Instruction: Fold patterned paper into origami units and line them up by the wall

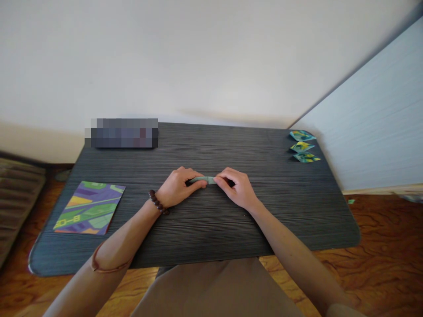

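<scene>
Between my two hands is a narrow folded strip of pale green paper [210, 180], held just over the middle of the dark table [211, 229]. My left hand [178, 187] pinches its left part between thumb and fingers. At the right end, the thumb and fingertips of my right hand [237, 187] grip the same paper. Much of the strip's left end is hidden by the left fingers.
Patterned purple and green paper sheets [90, 209] lie at the table's left. Three folded paper pieces [302, 146] sit in a column at the far right corner. A blurred-out box-like object [122, 134] stands at the back left, near the wall [211, 57].
</scene>
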Tool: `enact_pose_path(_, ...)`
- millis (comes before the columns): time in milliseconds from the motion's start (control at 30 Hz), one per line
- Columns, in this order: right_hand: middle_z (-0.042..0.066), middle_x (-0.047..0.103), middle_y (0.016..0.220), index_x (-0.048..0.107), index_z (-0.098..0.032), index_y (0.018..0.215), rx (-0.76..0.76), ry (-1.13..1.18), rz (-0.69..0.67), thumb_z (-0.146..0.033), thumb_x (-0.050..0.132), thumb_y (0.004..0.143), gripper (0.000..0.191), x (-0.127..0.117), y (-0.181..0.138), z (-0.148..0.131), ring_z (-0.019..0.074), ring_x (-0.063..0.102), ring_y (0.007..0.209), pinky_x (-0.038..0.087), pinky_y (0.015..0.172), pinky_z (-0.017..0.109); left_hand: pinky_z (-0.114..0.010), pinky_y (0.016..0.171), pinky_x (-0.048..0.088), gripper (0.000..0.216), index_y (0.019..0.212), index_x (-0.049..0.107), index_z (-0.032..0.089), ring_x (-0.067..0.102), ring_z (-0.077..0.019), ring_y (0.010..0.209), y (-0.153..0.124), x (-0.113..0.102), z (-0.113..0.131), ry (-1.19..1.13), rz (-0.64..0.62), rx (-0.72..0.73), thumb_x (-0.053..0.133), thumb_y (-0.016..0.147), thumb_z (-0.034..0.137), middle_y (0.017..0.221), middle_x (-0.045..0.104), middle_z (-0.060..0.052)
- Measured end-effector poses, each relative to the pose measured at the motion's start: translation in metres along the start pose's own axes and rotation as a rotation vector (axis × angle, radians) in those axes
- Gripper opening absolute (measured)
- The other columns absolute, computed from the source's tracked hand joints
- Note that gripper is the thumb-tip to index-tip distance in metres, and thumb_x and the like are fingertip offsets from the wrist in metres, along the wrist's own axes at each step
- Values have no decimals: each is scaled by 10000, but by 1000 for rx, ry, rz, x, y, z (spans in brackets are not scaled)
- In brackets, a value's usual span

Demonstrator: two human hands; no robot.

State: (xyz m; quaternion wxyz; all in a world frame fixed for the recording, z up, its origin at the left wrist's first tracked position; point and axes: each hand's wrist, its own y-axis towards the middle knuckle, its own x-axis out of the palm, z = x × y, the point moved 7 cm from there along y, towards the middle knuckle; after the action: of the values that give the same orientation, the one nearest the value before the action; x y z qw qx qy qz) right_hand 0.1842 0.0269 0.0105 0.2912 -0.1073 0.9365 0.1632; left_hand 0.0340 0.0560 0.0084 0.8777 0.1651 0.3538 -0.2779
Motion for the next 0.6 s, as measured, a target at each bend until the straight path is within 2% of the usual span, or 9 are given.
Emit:
enact_pose_path(133,-12,555,636,596,-180,770,-6,-121,-62,-379,485,892,259,6,0,0,105,466,577,351,635,267,-277,778,423,203,784,702,235,611,-142,754,1,2,1,-27,-9,-1,550,846,354,800,713,26)
enact_pose_path(267,-11,578,635,588,-175,708,-17,-150,-129,-350,406,932,338,11,-1,-2,95,467,569,324,677,273,-277,804,411,237,722,708,231,618,-122,683,2,4,3,-84,-39,-12,545,854,342,735,717,40)
enact_pose_path(400,-14,580,637,594,-175,714,-4,-131,-137,-349,395,935,344,10,-1,-2,93,470,568,308,674,269,-290,817,403,307,703,713,215,605,-113,599,1,6,3,-121,-75,-43,510,876,367,666,709,32)
enact_pose_path(600,-29,541,603,542,-173,662,6,-162,-134,-448,493,869,348,10,0,0,91,424,544,288,643,262,-269,807,383,338,759,714,233,612,-110,657,0,9,4,-111,-143,-11,445,909,373,730,719,34)
